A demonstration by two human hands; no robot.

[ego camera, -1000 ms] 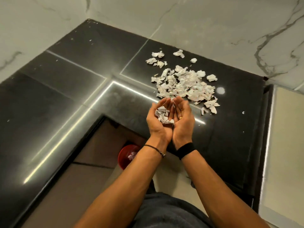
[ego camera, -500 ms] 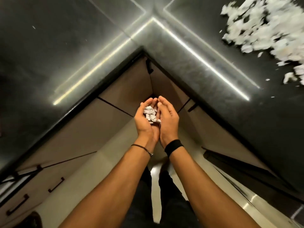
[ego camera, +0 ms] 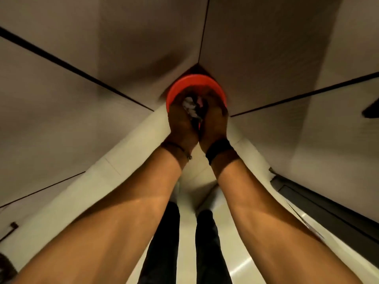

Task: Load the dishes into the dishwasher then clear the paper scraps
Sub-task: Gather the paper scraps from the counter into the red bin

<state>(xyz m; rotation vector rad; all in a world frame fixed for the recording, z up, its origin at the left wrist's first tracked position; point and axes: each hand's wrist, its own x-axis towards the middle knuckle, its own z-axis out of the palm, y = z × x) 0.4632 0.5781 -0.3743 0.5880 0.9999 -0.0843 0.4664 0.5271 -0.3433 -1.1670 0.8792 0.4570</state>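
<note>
Where the view starts, at its bottom edge, the person's legs in dark trousers [ego camera: 164,247] stand on a pale, glossy floor [ego camera: 242,261], and both bare forearms reach out over them, filling most of the lower half and hiding much of the floor. To the right, low down, a dark panel [ego camera: 332,214] runs along the floor's edge; at the far left a small dark handle [ego camera: 11,227] shows on a cabinet front [ego camera: 61,111], and another dark handle [ego camera: 371,109], blurred, sits at the right edge. Further out, a thin cord bracelet [ego camera: 180,151] circles the left wrist and a broad black band [ego camera: 219,149] the right. Beyond them the left hand [ego camera: 181,124] and the right hand [ego camera: 216,119] are pressed side by side, heels touching, fingers curved up into one shared cup — together they hold the paper scraps [ego camera: 189,107], a small clump of white, crumpled bits lying in the hollow between the palms. The scraps are soft with motion blur, so single pieces cannot be told apart, and something pinkish beside them cannot be made out. The hands cover the near rim and most of the mouth of a red bin [ego camera: 196,79], set in the corner where the beige cabinet fronts meet — the cupped scraps are right over its opening, with only the far arc of the rim in clear sight
</note>
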